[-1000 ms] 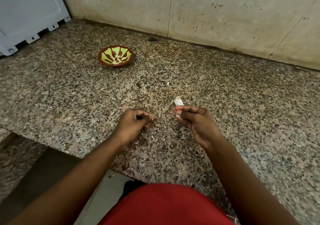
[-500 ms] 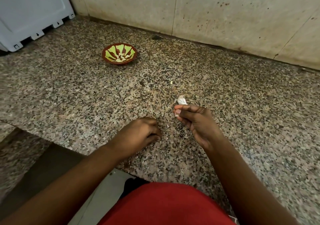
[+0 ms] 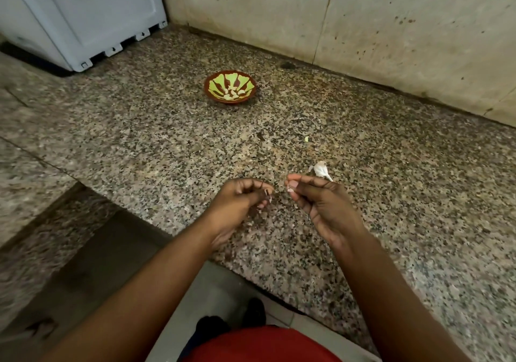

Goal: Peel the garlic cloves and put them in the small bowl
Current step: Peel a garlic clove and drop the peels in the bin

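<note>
My right hand pinches a small garlic clove between thumb and fingertips, just above the granite counter. My left hand is level with it and a little to the left, fingers curled and pinching a small pale scrap of garlic skin. A white papery garlic piece lies on the counter just beyond my right hand. The small brown and green bowl stands farther back near the wall, with several peeled cloves in it.
A white appliance stands at the back left, and a stained wall runs behind the bowl. A tiny pale crumb lies mid-counter. The counter's front edge runs below my wrists, with a lower ledge at left.
My left hand dipped to the counter, then came back up beside the right hand. The right hand kept its pinch. The camera moved closer and turned left.
</note>
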